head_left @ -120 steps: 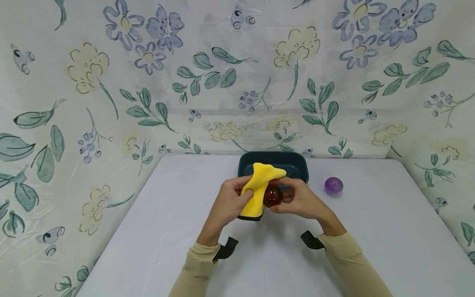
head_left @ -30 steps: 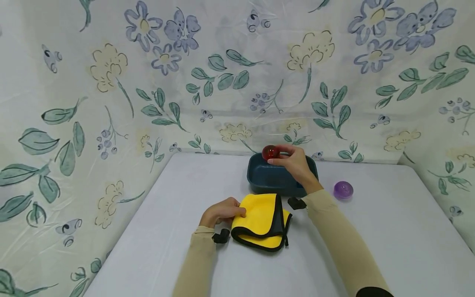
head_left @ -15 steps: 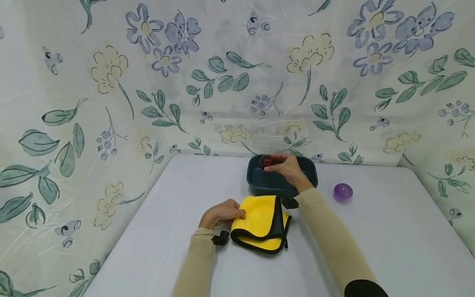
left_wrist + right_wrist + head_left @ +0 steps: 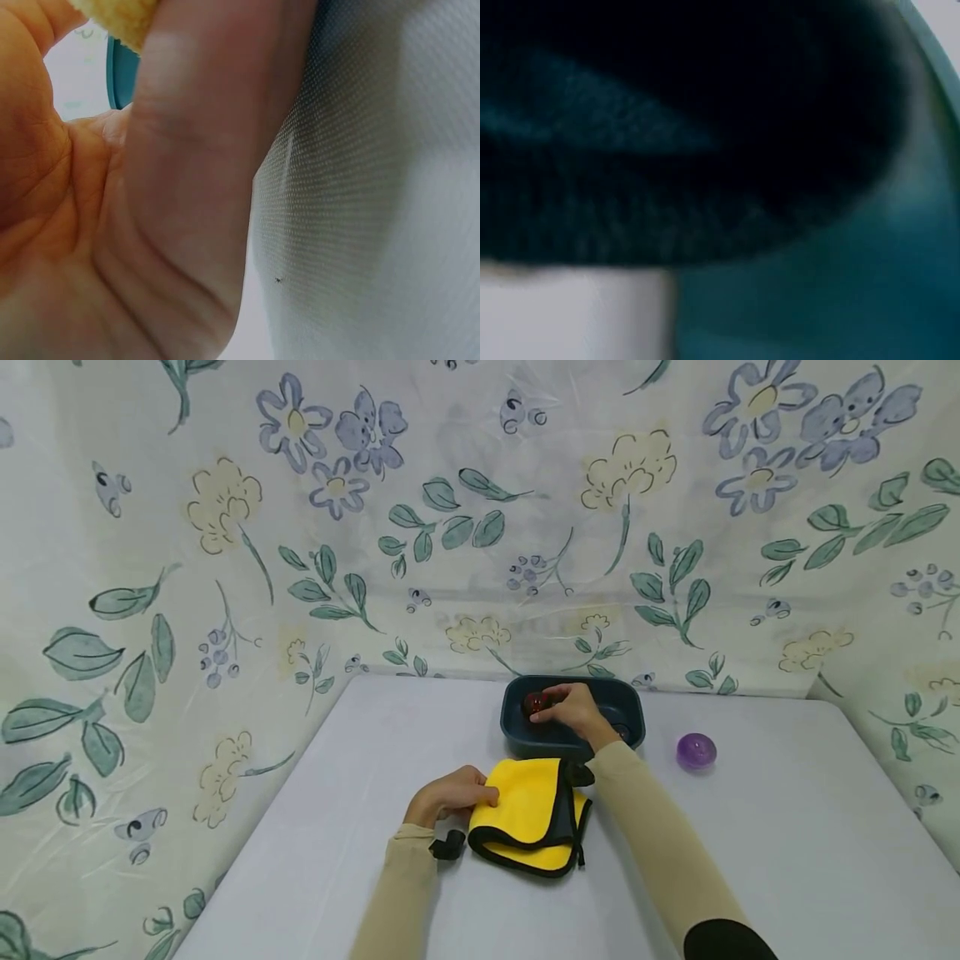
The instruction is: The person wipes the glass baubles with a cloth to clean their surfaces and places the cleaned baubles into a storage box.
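While the left hand rests nearest the body on the white table, its curled fingers pinch the left edge of the folded yellow cloth, which lies flat with a dark trim round its border. Left wrist view: palm close to the table, a scrap of yellow at the fingertips.

Further out, the right hand reaches down into the dark teal tub, fingers closed round the red ball, at the tub's left inner side. Whether the ball touches the bottom cannot be told. Right wrist view: dark and blurred, only tub wall.

Ball: small, glossy, deep translucent red, mostly hidden by fingers.

Judgement: lower until the ball sits on the tub floor, then loosen the fingers gently so it does not roll or bounce; keep the cloth pinned.

Right of the tub, well apart: a purple ball
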The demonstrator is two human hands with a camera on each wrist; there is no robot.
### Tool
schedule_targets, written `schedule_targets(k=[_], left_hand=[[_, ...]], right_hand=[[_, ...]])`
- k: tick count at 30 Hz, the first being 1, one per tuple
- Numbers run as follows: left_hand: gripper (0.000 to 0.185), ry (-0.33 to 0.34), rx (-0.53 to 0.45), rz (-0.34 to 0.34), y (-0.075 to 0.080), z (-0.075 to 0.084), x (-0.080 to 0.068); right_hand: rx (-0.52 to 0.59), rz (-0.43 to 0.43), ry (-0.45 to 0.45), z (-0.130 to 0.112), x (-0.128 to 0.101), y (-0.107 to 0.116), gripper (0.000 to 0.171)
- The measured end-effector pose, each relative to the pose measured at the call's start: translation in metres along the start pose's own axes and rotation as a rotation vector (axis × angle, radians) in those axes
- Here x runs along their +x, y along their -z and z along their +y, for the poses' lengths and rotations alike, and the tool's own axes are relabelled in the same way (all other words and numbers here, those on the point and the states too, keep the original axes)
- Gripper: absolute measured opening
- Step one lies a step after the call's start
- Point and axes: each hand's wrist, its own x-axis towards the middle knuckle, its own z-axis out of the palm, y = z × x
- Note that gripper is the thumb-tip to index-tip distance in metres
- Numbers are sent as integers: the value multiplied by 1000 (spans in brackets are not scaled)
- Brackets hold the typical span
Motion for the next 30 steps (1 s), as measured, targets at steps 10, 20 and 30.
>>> schedule_targets(k=[10, 20, 30], left_hand=[[31, 7, 17, 2, -2, -1, 1], [30, -2, 12, -2, -2, 0, 1], [31, 19, 35, 11, -1, 2, 0]], right_hand=[[-37, -13, -20, 7, 1, -6, 63], [-110, -9, 0, 3, 1, -6, 66], [-168, -107, 95, -12, -6, 11, 84]])
